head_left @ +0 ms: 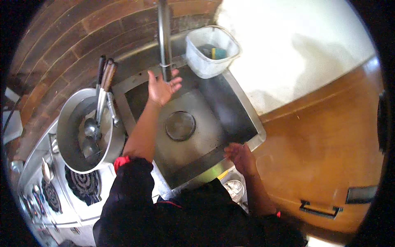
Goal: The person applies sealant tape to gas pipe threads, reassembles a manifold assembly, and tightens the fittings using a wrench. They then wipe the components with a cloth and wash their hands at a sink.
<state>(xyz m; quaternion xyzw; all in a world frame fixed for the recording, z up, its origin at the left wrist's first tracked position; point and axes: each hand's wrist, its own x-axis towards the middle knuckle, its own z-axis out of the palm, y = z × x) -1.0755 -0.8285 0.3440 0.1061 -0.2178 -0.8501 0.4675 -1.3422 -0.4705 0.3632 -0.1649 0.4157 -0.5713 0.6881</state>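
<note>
Under the end of a metal faucet pipe (164,39), my left hand (161,89) is stretched out over the sink, palm up and fingers spread, holding nothing. Below it lies the steel sink basin (205,109) with a round drain (180,125) in its floor. My right hand (242,159) hovers by the sink's near right edge; its fingers look apart and slightly blurred, with nothing seen in them. Whether water runs from the faucet I cannot tell.
A large metal pot (66,123) with several long-handled ladles and spoons stands left of the sink on a white stove (107,185). A white plastic tub (197,53) holding a sponge (219,53) sits at the back corner. A wooden door (312,152) is to the right.
</note>
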